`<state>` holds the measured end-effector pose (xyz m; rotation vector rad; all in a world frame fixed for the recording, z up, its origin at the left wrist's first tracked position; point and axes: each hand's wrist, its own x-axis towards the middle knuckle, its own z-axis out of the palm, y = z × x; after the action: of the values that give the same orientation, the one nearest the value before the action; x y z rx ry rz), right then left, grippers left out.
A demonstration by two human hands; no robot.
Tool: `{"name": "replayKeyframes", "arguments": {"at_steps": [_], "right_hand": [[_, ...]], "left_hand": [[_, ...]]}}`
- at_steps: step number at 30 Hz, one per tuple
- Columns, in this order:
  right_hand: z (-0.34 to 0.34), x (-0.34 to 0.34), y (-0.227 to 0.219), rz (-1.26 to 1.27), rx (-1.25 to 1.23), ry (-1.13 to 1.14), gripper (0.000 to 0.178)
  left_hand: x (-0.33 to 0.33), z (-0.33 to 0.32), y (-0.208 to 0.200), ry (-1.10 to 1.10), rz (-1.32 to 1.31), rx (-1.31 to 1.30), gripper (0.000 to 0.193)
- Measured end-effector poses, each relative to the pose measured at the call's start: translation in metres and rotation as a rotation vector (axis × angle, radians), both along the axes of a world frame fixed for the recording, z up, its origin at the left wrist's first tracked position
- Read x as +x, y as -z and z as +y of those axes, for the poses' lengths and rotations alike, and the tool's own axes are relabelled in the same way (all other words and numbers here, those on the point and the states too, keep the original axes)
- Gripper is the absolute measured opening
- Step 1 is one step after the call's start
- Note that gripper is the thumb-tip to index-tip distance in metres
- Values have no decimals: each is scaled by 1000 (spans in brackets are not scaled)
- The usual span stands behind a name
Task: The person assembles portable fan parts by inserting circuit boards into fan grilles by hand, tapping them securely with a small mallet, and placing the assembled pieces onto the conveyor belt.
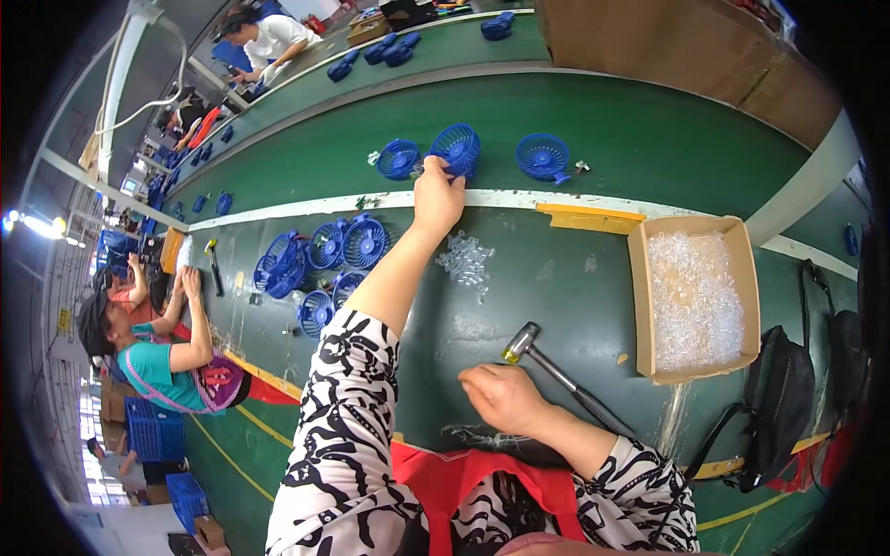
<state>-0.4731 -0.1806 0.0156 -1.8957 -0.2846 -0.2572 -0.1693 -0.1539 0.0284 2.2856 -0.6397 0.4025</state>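
My left hand (439,195) reaches across the bench to the green conveyor belt, its fingers closed on the near rim of a round blue fan housing (456,145). A second blue fan housing (399,160) sits just left of it, and a third blue fan housing (542,156) lies apart to the right with a small part on a wire. Near the bench's front edge my right hand (503,397) is curled closed; whatever may be inside it is hidden. Just beyond that hand lies a hammer (565,378) with a yellow-tipped head. A pile of small clear plastic pieces (466,263) lies mid-bench.
At right stands a cardboard box (642,310) filled with clear plastic pieces, with a black bag (779,398) beyond it. Several blue fan housings (364,243) cluster on the bench at left. Another person (171,366) works further left; a large carton (649,56) stands behind the belt.
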Motion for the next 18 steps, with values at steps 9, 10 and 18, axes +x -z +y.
{"name": "replayKeyframes", "arguments": {"at_steps": [9,10,18], "right_hand": [[-4,-7,-1,37,-31,23,13],[-1,-7,-2,28,-23,10,12],[0,-3,2,-2,-35,42,12]], "left_hand": [[-62,89,-59,-80,-24,-157,27],[-65,109,-55,-71,-77,-195,26],[-126,197,-75,-146,-59,-73,16]]}}
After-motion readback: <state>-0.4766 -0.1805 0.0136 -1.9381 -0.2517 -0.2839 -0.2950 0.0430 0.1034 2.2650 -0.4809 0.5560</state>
